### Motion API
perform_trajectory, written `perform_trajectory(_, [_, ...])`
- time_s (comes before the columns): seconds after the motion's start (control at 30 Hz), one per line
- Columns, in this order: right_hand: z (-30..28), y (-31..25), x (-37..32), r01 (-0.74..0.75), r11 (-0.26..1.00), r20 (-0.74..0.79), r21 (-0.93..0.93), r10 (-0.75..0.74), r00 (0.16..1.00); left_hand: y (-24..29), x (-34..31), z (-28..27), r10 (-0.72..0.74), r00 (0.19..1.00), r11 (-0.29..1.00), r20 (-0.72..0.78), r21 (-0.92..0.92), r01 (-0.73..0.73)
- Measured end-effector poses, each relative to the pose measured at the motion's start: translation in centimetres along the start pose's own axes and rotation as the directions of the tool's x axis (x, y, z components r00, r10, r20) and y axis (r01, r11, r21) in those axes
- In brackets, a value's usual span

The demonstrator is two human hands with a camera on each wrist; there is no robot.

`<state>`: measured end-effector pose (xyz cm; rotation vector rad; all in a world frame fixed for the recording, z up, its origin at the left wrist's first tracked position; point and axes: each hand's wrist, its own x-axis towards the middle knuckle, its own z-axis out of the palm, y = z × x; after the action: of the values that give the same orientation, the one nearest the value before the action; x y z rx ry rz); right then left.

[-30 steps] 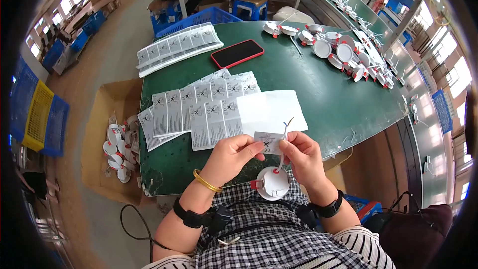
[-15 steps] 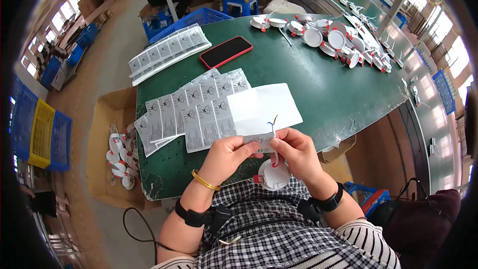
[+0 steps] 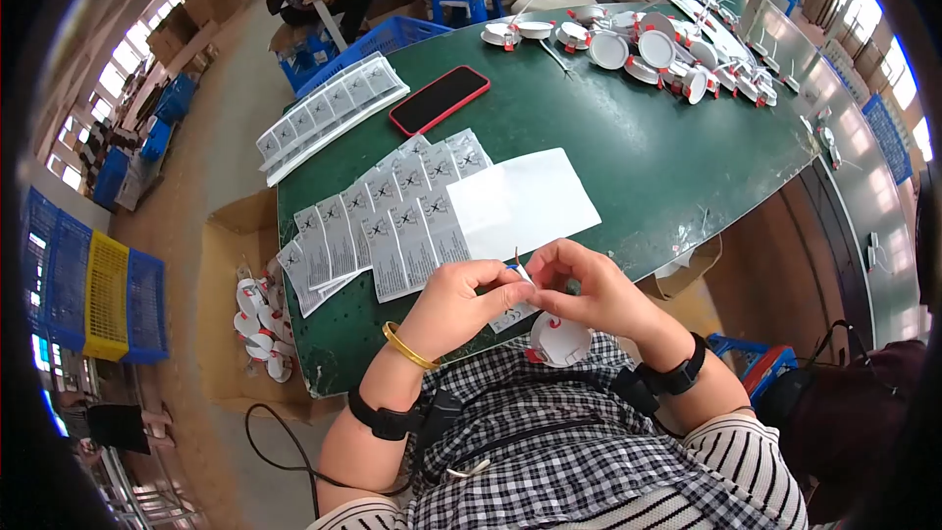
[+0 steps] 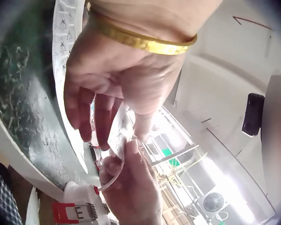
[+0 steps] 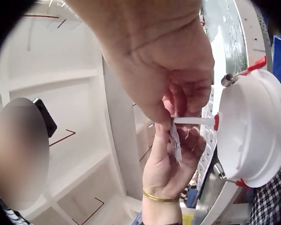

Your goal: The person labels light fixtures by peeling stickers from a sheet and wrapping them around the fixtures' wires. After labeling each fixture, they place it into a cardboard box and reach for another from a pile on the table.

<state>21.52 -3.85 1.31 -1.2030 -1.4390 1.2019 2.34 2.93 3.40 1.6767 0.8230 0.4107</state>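
A round white downlight (image 3: 561,342) with red-tipped spring clips hangs by its white cable (image 5: 194,120) below both hands. My left hand (image 3: 457,302) pinches a silver printed label (image 4: 118,133) between thumb and fingers, right at the cable. The right hand (image 3: 595,287) grips the cable between thumb and forefinger, its fingertips meeting those of the left. In the right wrist view the label stands edge-on against the cable, partly hidden by the fingers. Bare wire ends poke up above the fingertips in the head view.
Silver label sheets (image 3: 378,211) and a white backing sheet (image 3: 525,201) lie on the green table (image 3: 628,167). Behind them are a red-edged phone (image 3: 440,100) and more label sheets (image 3: 329,116). Downlights (image 3: 655,51) are heaped at the back right; a cardboard box (image 3: 221,334) holds more.
The label has gone from facing up flat to tipped and mostly covered by the fingers at the cable. Both hands have drawn together, and the head view has shifted slightly.
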Motion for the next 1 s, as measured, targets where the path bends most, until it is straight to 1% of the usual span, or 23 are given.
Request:
perform_trajectory(0.03, [-0.2, 0.1, -0.2, 0.117, 0.987, 0.033, -0.108, -0.114, 0.993, -0.5, 0.1, 0.2, 0.030, 0.998, 1.000, -0.056, 0.007, -0.030])
perform_trajectory(0.07, [-0.3, 0.2, -0.4, 0.115, 0.988, 0.029, -0.104, -0.112, 0.993, -0.9, 0.3, 0.3, 0.061, 0.992, 0.998, -0.114, 0.015, -0.060])
perform_trajectory(0.1, [-0.3, 0.2, -0.7, 0.062, 0.995, 0.072, -0.082, -0.056, 0.996, -1.1, 0.3, 0.3, 0.011, 0.990, 0.999, -0.143, -0.046, -0.018])
perform_trajectory(0.13, [-0.3, 0.3, -0.9, 0.011, 0.998, 0.117, -0.063, -0.003, 0.993, -1.2, 0.4, 0.2, 0.012, 0.990, 0.999, -0.141, -0.043, -0.018])
perform_trajectory(0.17, [0.0, 0.8, -1.1, -0.054, 0.997, 0.098, -0.057, 0.059, 0.993, -1.4, 0.3, 0.2, 0.037, 0.989, 0.999, -0.144, 0.016, -0.035])
perform_trajectory(0.2, [0.1, 1.0, -1.2, -0.054, 0.997, 0.097, -0.053, 0.059, 0.994, -1.5, 0.2, 0.2, 0.061, 0.988, 0.996, -0.144, 0.074, -0.051])
perform_trajectory(0.27, [0.1, 1.3, -1.4, -0.106, 0.992, 0.044, 0.063, 0.103, 0.994, -1.3, -0.2, -0.1, 0.080, 0.989, 0.994, -0.127, 0.088, -0.069])
perform_trajectory(0.33, [-0.3, 1.0, -1.4, -0.081, 0.995, 0.036, 0.058, 0.079, 0.996, -1.5, -0.4, -0.2, 0.103, 0.989, 0.991, -0.108, 0.102, -0.092])
perform_trajectory(0.4, [-0.9, 0.9, -1.3, -0.058, 0.998, 0.053, -0.030, 0.060, 0.997, -2.5, -0.3, -0.2, 0.089, 0.988, 0.996, -0.129, 0.026, -0.086])
perform_trajectory(0.43, [-1.0, 0.9, -1.3, -0.056, 0.998, 0.046, -0.029, 0.057, 0.997, -2.6, -0.3, -0.3, 0.092, 0.988, 0.996, -0.123, 0.030, -0.089])
perform_trajectory(0.5, [-1.2, 0.8, -1.2, 0.063, 0.986, 0.066, -0.151, -0.054, 0.996, -2.6, -0.2, -0.3, -0.010, 1.000, 0.970, -0.023, -0.244, 0.005])
perform_trajectory(0.53, [-1.2, 0.7, -1.1, 0.064, 0.986, 0.070, -0.152, -0.054, 0.996, -2.2, -0.2, -0.3, -0.011, 1.000, 0.970, -0.026, -0.245, 0.004])
perform_trajectory(0.6, [-1.0, 0.4, -0.9, 0.133, 0.964, 0.129, -0.231, -0.105, 0.986, -1.0, 0.0, 0.0, -0.087, 0.984, 0.996, 0.157, 0.025, 0.084])
perform_trajectory(0.63, [-1.0, 0.3, -0.8, 0.134, 0.964, 0.130, -0.231, -0.106, 0.986, -1.4, 0.3, 0.1, -0.006, 0.986, 1.000, 0.166, 0.004, 0.006])
perform_trajectory(0.73, [-1.3, 0.0, -0.9, 0.126, 0.967, 0.150, -0.222, -0.094, 0.984, -1.0, 0.1, 0.0, -0.007, 0.978, 1.000, 0.209, -0.023, 0.012])
perform_trajectory(0.8, [-1.3, -0.1, -1.1, 0.095, 0.990, 0.138, -0.103, -0.080, 0.987, -0.5, -0.1, -0.1, -0.017, 0.976, 1.000, 0.216, -0.016, 0.021])
perform_trajectory(0.87, [-1.6, 0.0, -1.2, 0.090, 0.990, 0.133, -0.104, -0.076, 0.988, -0.8, 0.0, -0.3, -0.018, 0.975, 1.000, 0.221, -0.005, 0.020])
perform_trajectory(0.9, [-1.8, 0.1, -1.2, 0.083, 0.991, 0.132, -0.104, -0.069, 0.989, -1.9, 0.0, -0.3, 0.000, 0.976, 1.000, 0.219, -0.001, 0.001])
perform_trajectory(0.93, [-1.9, 0.0, -1.3, 0.081, 0.991, 0.123, -0.106, -0.068, 0.990, -1.9, 0.0, -0.4, 0.015, 0.976, 1.000, 0.219, 0.003, -0.016])
perform_trajectory(0.97, [-2.1, -0.1, -1.3, 0.023, 0.995, 0.125, -0.099, -0.010, 0.992, -1.4, -0.3, -0.5, -0.062, 0.982, 0.994, 0.181, 0.096, 0.045])
perform_trajectory(1.0, [-2.4, -0.2, -1.2, -0.035, 0.995, 0.127, -0.095, 0.047, 0.991, -1.1, -0.3, -0.6, -0.055, 0.981, 0.995, 0.188, 0.097, 0.037])
